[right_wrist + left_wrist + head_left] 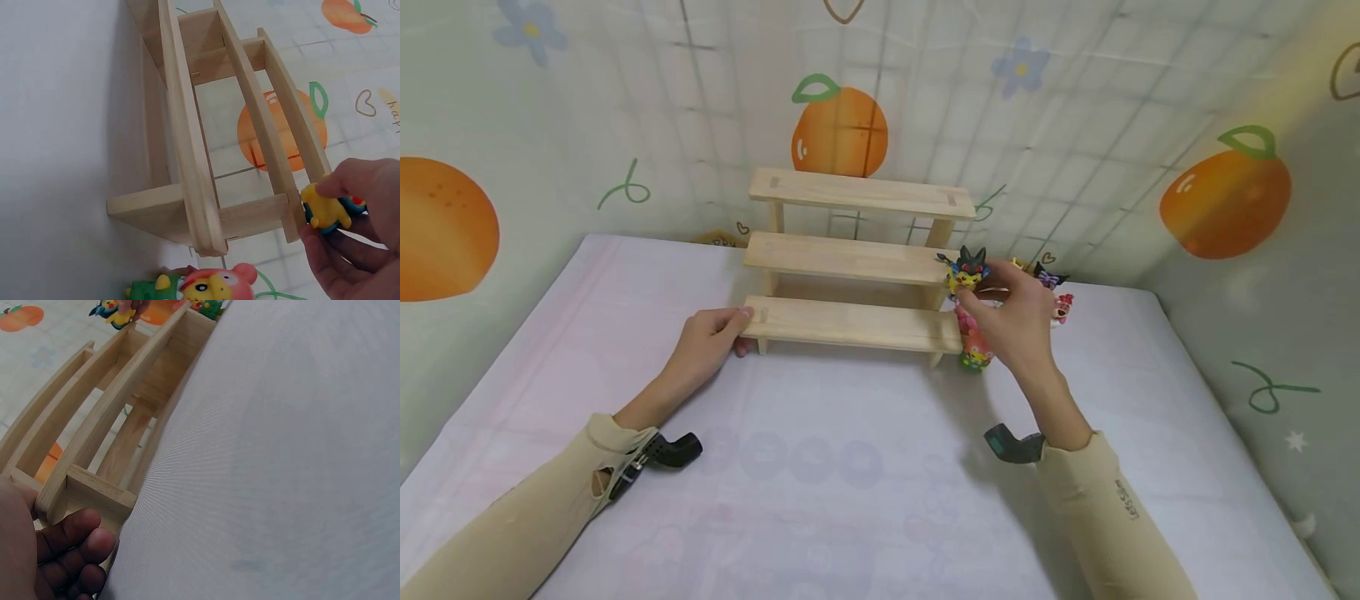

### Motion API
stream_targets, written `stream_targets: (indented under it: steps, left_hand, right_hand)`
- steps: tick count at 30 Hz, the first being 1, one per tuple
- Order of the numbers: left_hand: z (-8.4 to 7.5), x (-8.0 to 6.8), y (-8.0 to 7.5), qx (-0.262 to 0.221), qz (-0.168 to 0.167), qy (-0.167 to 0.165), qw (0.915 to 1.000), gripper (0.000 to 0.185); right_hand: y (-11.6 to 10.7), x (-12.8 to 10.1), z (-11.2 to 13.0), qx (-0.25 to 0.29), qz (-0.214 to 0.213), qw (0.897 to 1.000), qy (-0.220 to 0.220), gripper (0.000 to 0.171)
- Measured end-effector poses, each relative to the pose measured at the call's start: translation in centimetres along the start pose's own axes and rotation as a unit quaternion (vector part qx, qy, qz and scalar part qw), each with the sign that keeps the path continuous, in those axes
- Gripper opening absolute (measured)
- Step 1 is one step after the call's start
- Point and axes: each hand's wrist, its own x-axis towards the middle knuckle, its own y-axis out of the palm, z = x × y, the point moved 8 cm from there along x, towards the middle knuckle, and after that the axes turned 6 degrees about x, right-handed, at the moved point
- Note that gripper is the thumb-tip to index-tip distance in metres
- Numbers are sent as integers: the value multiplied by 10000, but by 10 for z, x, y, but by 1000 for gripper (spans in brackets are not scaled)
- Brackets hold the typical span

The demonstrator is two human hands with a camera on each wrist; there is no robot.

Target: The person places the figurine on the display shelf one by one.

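Steadiness matters: left hand [707,337] grips the three-tier pale wooden step shelf [853,260] while right hand [1011,321] pinches the yellow-and-black toy figure [966,271]; set it squarely on the middle tier.

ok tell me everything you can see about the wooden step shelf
The wooden step shelf is pale unfinished-looking wood, three plank tiers rising toward the wall, upright on the white cloth. All tiers are bare. The left hand grips the bottom tier's left end; the right hand holds a small figure at the middle tier's right end.

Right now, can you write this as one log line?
left hand: holds wooden shelf end | right hand: pinches yellow figure by middle step | other figures on table
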Motion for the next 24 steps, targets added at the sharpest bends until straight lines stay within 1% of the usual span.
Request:
stream_targets:
  steps: [8, 12, 16, 24]
  left_hand:
    - [2, 1, 0, 3, -30, 18, 10000, 51]
    - [2, 0, 1, 13, -22, 10, 10000, 51]
    - [2, 0, 0, 24, -30, 2, 10000, 51]
    - [2, 0, 0, -36, -17, -17, 10000, 51]
  right_hand:
    - [3, 3, -2, -38, 13, 10000, -39, 30]
    - [2, 3, -2, -4, -53, 9999, -97, 29]
    - [4, 5, -3, 31, -110, 9999, -52, 27]
    - [11, 10, -3, 83, -200, 9997, -65, 30]
